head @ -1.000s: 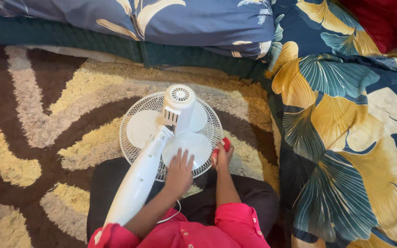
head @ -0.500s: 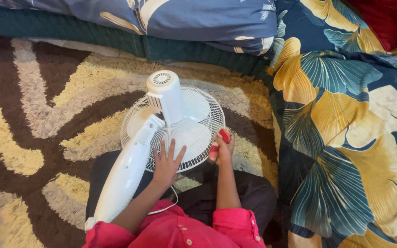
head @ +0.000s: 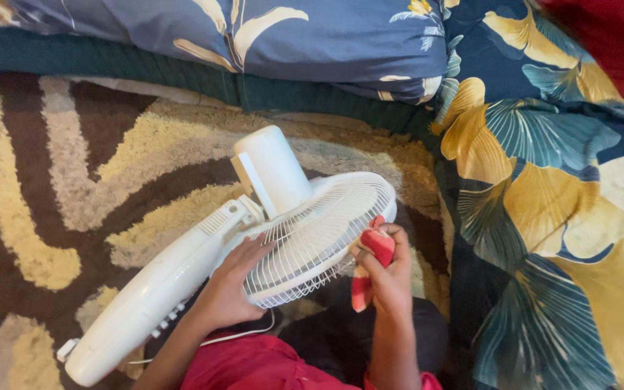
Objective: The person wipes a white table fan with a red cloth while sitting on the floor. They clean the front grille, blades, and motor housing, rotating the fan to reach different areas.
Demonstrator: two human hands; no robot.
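Head view: white pedestal fan (head: 283, 217) lies tilted across the person's lap, its wire grille (head: 323, 231) tipped up toward the right, motor housing (head: 272, 170) pointing to the far edge of the rug (head: 52, 188), stand (head: 146, 303) running down toward the rug's near left corner.

Left hand (head: 229, 285) flat against the grille's lower rim, fingers spread and pressing. Right hand (head: 388, 274) wrapped around a red cloth (head: 371, 260), fingers curled tight, cloth touching the grille's right rim.

Risks, as judged:
- Fan rests on lap and one hand only; it could roll or slip off toward the rug.
- Thin grille wires could bend under the pressing palm.
- Cloth could snag in the wire gaps.
- White cord (head: 232, 336) loops by the left wrist; could catch.

Packages, labels, signs: none visible. Leaf-patterned blue bedding (head: 543, 180) lies along the rug's right edge, a blue pillow (head: 269, 36) at the far edge.
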